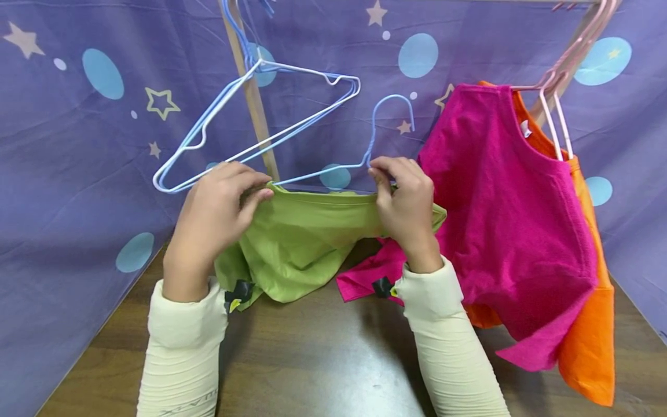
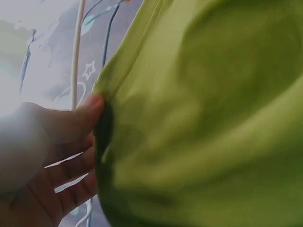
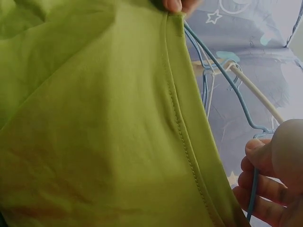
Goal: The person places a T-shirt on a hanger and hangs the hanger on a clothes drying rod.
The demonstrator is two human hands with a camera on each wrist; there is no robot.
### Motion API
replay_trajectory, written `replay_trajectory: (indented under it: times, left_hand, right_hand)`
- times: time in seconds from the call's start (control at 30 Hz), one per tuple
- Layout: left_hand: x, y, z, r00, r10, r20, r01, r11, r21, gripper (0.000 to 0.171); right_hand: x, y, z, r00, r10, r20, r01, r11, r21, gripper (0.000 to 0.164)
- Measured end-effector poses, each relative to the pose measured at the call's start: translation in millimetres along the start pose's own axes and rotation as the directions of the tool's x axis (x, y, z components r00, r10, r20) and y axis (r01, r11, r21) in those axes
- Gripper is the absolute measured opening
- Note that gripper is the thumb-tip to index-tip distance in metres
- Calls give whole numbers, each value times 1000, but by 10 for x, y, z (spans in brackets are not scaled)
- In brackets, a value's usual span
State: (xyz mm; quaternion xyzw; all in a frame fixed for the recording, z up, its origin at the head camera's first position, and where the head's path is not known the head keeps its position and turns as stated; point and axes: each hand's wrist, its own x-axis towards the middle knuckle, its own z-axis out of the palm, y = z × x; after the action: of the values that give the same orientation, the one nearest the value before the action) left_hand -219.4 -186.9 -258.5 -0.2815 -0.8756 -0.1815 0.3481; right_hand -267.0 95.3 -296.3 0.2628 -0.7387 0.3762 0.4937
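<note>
In the head view my left hand [image 1: 211,211] pinches the top edge of a green garment [image 1: 297,243] between thumb and fingers. My right hand [image 1: 409,202] grips a blue wire hanger [image 1: 373,124] just below its hook. One arm of this hanger reaches left to the garment's edge by the left fingertips; the garment hides its other parts. In the left wrist view the left thumb [image 2: 87,111] lies on the green cloth [image 2: 189,123]. The right wrist view has the right fingers [image 3: 260,182] curled round the blue wire, beside the stitched hem.
White and blue hangers [image 1: 297,68] hang together at the left on a wooden rack [image 1: 253,104]. At the right, a magenta top [image 1: 521,231] and an orange garment [image 1: 589,347] hang from pink hangers. Below lies a brown wooden table [image 1: 323,359], before a purple patterned cloth [image 1: 333,35].
</note>
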Motion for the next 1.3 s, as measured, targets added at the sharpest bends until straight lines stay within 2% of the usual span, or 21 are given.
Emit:
replay_trajectory:
  times: [0.13,0.33,0.53,0.73,0.87,1.0,1.13,1.3]
  left_hand:
    - [17,32,92,1000,19,-14,-18,998,52,12]
    - [28,55,164,999,27,-44,-23,997,79,8]
    - [22,69,174,995,-4,-103,18,991,135,4]
    - [8,34,149,988,-24,-153,47,987,152,4]
    - [2,4,118,982,-36,-184,65,986,151,5]
    - [-7,-13,91,975,-55,-217,88,985,146,5]
    - [-16,-31,52,966,-85,-246,123,982,142,6]
    - [-27,-59,-14,948,-135,-289,176,977,121,9]
  right_hand:
    - [-8,-32,28,1000,-12,15,12,1000,-7,6]
    - [-21,-76,68,999,-26,23,25,1000,1,5]
    - [-14,-74,58,998,-33,53,32,999,15,7]
    - [16,25,-32,996,-7,90,6,1000,15,16]
    - [21,120,-138,990,42,131,-41,999,-13,20]
    - [11,181,-204,972,113,205,-106,993,-45,26]
    - [12,208,-234,957,150,247,-147,989,-33,29]
    - [18,231,-273,952,172,254,-169,985,-32,20]
